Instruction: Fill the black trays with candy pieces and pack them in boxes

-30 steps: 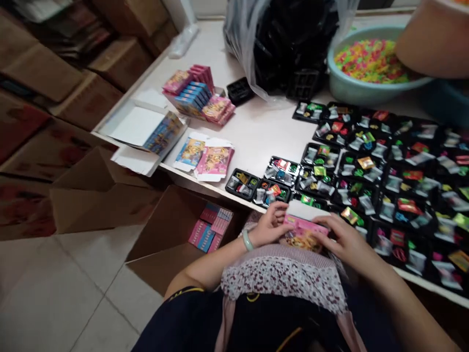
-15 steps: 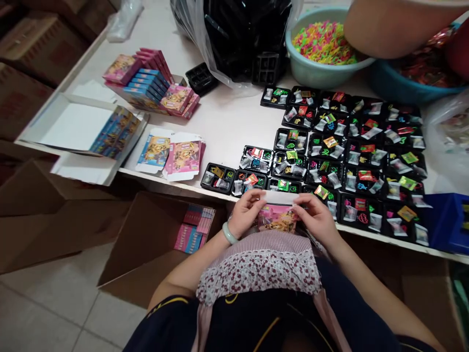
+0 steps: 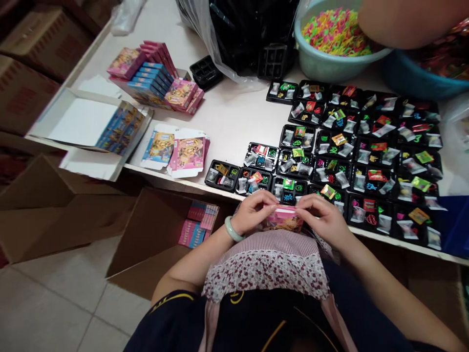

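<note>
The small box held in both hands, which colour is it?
The small box is pink with a yellow-brown picture; best seen in the head view.

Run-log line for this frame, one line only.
left hand: gripping pink box | right hand: gripping same pink box | position: held just off table edge | nearby: filled black trays on table

Tabletop (image 3: 234, 117): white, matte, near edge runs diagonally from lower right to upper left. Floor (image 3: 54, 303): pale grey tiles, dark grout lines. Brown cardboard cartons (image 3: 25, 93) stacked along the left, past the tabletop edge. Open carton (image 3: 146, 254) on the floor under that edge; a second open carton (image 3: 54, 210) just left of it, flaps out. Light is even and soft, no hard shadows.
</note>
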A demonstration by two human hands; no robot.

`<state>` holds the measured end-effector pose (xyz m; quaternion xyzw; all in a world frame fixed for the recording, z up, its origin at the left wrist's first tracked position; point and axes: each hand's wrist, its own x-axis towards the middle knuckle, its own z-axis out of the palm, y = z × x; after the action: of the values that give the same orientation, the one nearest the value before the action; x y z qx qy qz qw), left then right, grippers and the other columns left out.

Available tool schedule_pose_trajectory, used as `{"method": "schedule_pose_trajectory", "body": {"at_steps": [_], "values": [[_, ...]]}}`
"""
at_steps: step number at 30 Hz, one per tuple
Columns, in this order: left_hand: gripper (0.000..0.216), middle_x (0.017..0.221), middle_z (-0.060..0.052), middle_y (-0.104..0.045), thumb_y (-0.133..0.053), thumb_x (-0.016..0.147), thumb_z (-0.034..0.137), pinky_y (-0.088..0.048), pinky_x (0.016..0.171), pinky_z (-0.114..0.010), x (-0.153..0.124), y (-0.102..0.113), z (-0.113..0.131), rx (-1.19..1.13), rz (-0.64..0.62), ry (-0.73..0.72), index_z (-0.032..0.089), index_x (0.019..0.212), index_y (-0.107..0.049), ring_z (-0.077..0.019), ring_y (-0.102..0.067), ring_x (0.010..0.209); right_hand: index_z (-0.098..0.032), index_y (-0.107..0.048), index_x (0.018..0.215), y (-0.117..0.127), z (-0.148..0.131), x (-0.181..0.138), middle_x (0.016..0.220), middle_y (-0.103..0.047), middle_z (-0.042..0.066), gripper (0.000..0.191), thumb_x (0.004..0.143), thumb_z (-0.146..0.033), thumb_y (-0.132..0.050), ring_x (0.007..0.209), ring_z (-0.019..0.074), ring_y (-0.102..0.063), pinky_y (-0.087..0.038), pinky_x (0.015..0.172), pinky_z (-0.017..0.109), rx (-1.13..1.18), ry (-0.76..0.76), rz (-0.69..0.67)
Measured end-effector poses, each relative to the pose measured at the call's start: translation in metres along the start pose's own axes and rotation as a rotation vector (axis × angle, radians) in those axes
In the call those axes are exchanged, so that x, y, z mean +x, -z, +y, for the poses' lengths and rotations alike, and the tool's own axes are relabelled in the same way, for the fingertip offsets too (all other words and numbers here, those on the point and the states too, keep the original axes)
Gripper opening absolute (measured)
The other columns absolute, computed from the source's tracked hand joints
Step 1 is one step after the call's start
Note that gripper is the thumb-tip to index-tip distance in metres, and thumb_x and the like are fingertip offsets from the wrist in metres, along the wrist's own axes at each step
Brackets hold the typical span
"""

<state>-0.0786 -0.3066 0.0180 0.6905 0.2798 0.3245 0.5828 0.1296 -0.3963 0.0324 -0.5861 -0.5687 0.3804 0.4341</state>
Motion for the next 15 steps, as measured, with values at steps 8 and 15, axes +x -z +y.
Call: {"method": "schedule_pose_trajectory", "body": {"at_steps": [8,15], "values": [[0.015,0.096,-0.007,-0.069,-0.067,0.084,0.028,-0.055,0.078,-0.031,-0.011,0.009,-0.01,0.041,-0.119,0.044,0.02,0.096,-0.067,-0.016,-0.067,0.088,-0.026,-0.064,0.095,-0.006,0.012,-0.017,0.1,-0.063,0.007,0.008,0.09,-0.027,-0.058,0.095,0.0207,-0.063,-0.055,0.082,0.042,-0.106,0.101,-0.022],[0.023,0.094,0.003,-0.072,-0.074,0.072,0.025,-0.056,0.082,-0.039,0.023,0.006,0.004,0.182,0.242,-0.018,0.032,0.094,-0.071,-0.0195,-0.066,0.088,-0.024,-0.064,0.108,0.085,0.035,-0.044,0.109,-0.063,0.01,0.024,0.089,-0.037,-0.056,0.098,0.0219,-0.062,-0.055,0.078,0.037,-0.267,-0.112,0.416]]}}
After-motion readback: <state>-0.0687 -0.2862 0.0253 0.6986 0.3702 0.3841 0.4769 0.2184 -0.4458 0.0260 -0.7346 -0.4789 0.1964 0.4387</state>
